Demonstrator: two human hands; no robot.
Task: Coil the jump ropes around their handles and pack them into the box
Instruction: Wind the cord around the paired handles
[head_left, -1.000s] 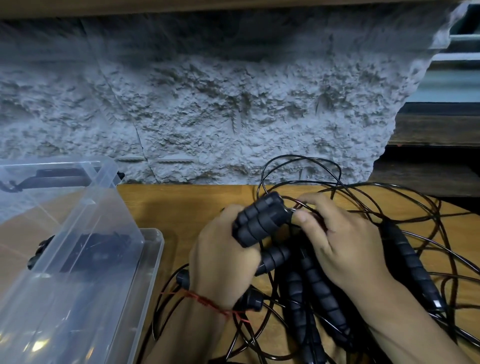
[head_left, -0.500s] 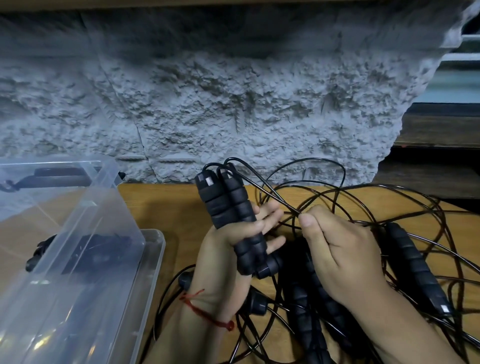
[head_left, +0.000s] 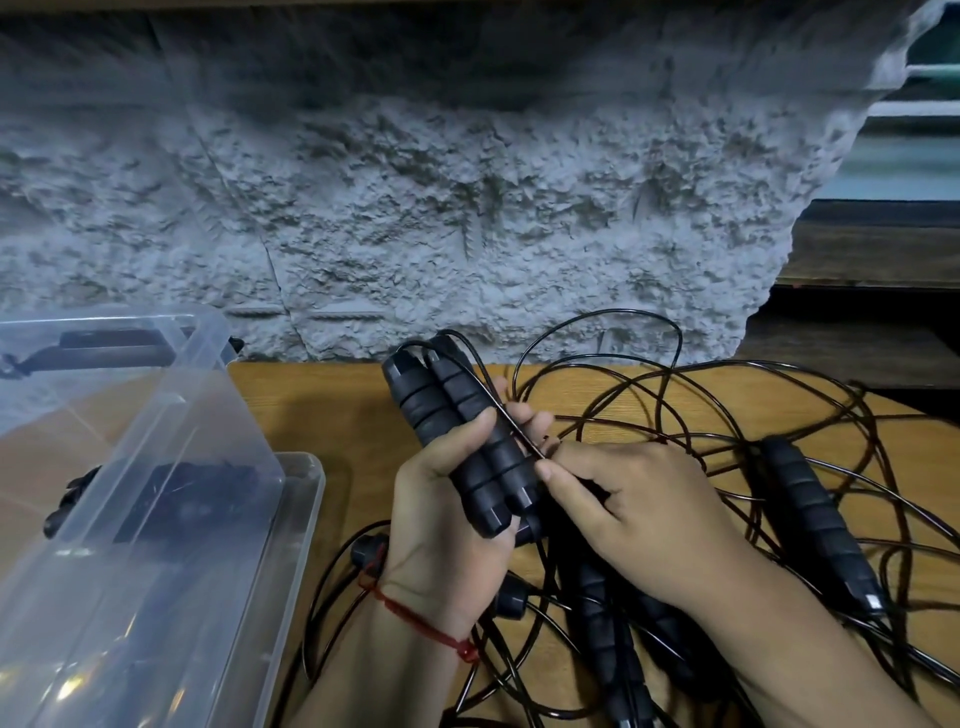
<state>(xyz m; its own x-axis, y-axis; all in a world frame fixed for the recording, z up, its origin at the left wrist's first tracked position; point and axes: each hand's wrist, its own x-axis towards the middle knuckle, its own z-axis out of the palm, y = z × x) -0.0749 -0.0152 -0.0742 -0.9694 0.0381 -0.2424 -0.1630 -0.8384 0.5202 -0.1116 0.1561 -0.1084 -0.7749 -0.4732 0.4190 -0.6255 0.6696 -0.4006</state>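
The left hand (head_left: 441, 525) is wrapped round a pair of black handles (head_left: 447, 426), held side by side and raised off the desk (head_left: 322, 410). They tilt a little to the left, with their cord ends uppermost. The thumb lies across the front of them and the fingertips show on the far side. A red thread (head_left: 415, 618) is tied at that wrist.

A thin black cord (head_left: 522, 432) leaves the tops of the handles and slants down across them to the right hand (head_left: 639, 514). That hand pinches it between thumb and forefinger, just beside the lower half of the handles.

Past the right hand a tangle of loose cords (head_left: 675, 395) loops over the wooden desk. More ribbed handles lie in it: one to the far right (head_left: 815, 525) and others (head_left: 602, 618) partly under the right forearm.

To the left, well apart from the raised pair, stands the clear plastic box (head_left: 298, 525), its lid (head_left: 208, 395) up. Dark shapes show through its walls, too blurred to make out.

A rough grey wall (head_left: 467, 208) rises behind the desk.
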